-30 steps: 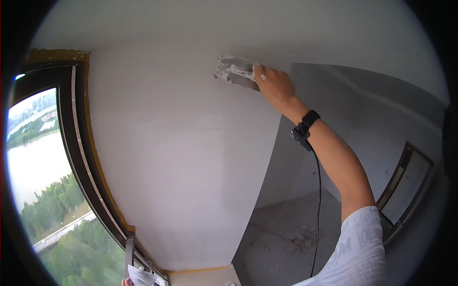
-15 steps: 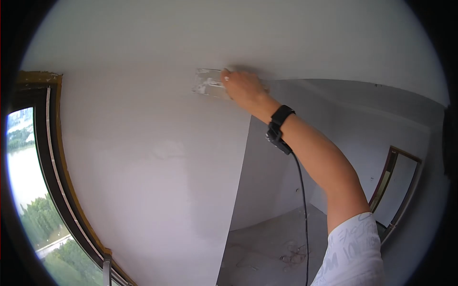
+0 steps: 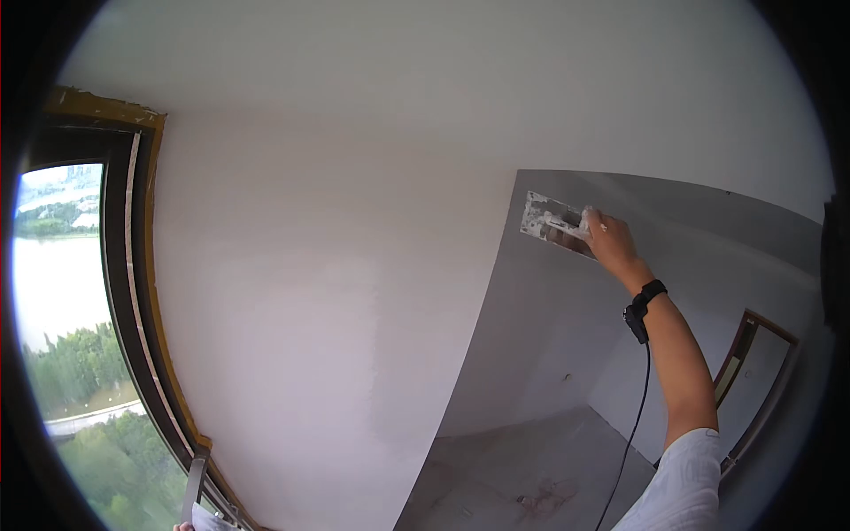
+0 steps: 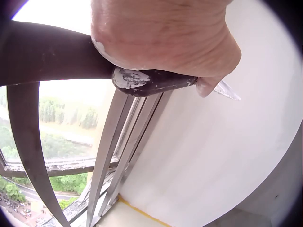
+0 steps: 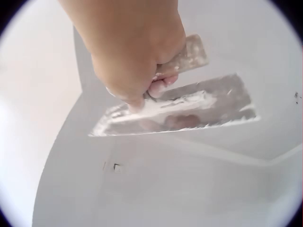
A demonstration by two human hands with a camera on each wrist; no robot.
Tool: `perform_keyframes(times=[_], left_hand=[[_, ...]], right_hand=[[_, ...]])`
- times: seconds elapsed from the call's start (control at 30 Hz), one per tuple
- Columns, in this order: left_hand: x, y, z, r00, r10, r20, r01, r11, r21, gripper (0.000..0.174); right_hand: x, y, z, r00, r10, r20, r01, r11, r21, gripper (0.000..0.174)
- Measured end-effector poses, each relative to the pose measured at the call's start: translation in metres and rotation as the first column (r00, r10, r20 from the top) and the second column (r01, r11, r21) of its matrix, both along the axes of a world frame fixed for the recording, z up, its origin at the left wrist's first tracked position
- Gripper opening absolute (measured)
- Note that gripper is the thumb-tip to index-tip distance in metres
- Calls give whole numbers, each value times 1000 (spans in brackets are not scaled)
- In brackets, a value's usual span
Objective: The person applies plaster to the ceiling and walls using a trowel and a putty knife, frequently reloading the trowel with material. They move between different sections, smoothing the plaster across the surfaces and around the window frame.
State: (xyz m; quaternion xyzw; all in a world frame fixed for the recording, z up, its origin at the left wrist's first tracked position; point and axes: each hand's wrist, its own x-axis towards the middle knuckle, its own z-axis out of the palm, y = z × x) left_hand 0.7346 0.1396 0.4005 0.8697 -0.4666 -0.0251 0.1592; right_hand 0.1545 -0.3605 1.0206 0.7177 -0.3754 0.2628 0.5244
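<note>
My right hand [image 3: 613,245] grips the handle of a flat metal trowel [image 3: 567,243], raised in front of the grey room beyond the wall's edge. In the right wrist view white paste streaks the trowel blade [image 5: 227,97], and my right hand [image 5: 137,56] curls round its handle [image 5: 196,52]. My left hand [image 4: 165,38] holds a dark handle [image 4: 158,84] with white smears in the left wrist view; a pale blade tip [image 4: 228,91] shows past the thumb. Only fingertips of my left hand [image 3: 183,527] show at the head view's bottom edge, beside a pale blade [image 3: 211,520].
A dark-framed window [image 3: 121,257] stands at the left, with water and trees outside. The pale wall [image 3: 310,265] meets the ceiling [image 3: 398,62] above. A black cable [image 3: 630,442] hangs from the right wristband. A doorway [image 3: 753,363] and grey floor [image 3: 522,473] lie beyond.
My right hand and the trowel were up at the top of the wall; they have come away to the right and down. The left fingertips are back in the head view's lower edge.
</note>
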Motion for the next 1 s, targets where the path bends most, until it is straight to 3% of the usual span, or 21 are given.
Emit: perform_keyframes(times=[0.03,0.13,0.2,0.43,0.5,0.57,0.63,0.67,0.73,0.77,0.83,0.87,0.93,1.0], left_hand=[[-4,-3,12,1000,-7,-18,7,1000,-23,48],[9,-2,-17,991,-51,126,65,992,-107,46],[15,-4,-26,984,-58,169,78,990,-118,45],[8,0,-21,988,-64,142,78,992,-97,40],[6,4,-22,960,-83,266,128,979,-156,37],[2,-3,-18,998,-35,-46,22,962,-273,43],[-6,-4,-2,994,22,-108,-44,978,-202,43],[-6,-6,1,995,14,-100,-34,980,-198,42],[-4,-3,-7,996,-10,-90,-8,980,-197,41],[-2,-2,-11,997,-13,-76,-3,978,-208,41],[-4,-6,-4,996,-14,-92,-3,983,-183,41],[-3,-6,-3,995,-25,-94,7,982,-190,41],[1,-3,-5,994,-47,-97,26,977,-209,44],[1,-2,-4,992,-67,-105,39,967,-250,43]], right_hand=[[8,7,-6,984,163,-65,-166,986,-35,36],[63,7,-2,959,268,-96,-275,959,-65,35],[102,2,10,963,268,-18,-269,963,-13,32],[162,-39,36,943,334,-13,-334,940,-74,30],[165,-37,37,964,264,-17,-263,954,-141,33],[168,-21,43,972,221,81,-227,971,70,35],[150,-44,48,891,448,-74,-445,894,52,42],[156,-28,28,902,425,-73,-414,901,127,42],[180,11,-10,954,296,-57,-292,954,69,25],[172,1,-22,960,271,-74,-263,959,108,25],[161,-32,-43,942,297,-157,-257,938,234,40],[158,-38,-64,923,295,-248,-254,950,183,34],[163,-21,-114,887,419,-196,-360,891,277,16],[160,-18,-164,894,417,-163,-349,877,331,10]])
